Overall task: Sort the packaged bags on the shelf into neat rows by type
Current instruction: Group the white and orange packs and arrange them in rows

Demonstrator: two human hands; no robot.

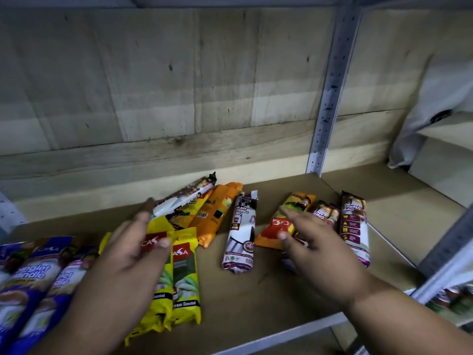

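Note:
Blue "singlet handle" packs point(33, 275) lie in a row at the shelf's left. Yellow packs point(185, 275) lie beside them. My left hand point(128, 252) hovers over the yellow packs with fingers spread, holding nothing. Behind it, orange packs point(217, 213) and a white-and-brown pack point(184, 198) lie in a loose heap. One drawstring-bag pack point(240, 234) lies alone mid-shelf. My right hand point(317, 249) reaches, fingers apart, over an orange-and-red pack point(279, 226). Two more drawstring packs point(354, 226) lie to the right, one partly hidden by the hand.
The brown shelf board point(230, 298) has a white front edge. A wooden back wall rises behind. A perforated metal upright point(330, 98) stands at the back right and another point(450, 242) at the front right. More goods sit on the neighbouring shelf at the lower right.

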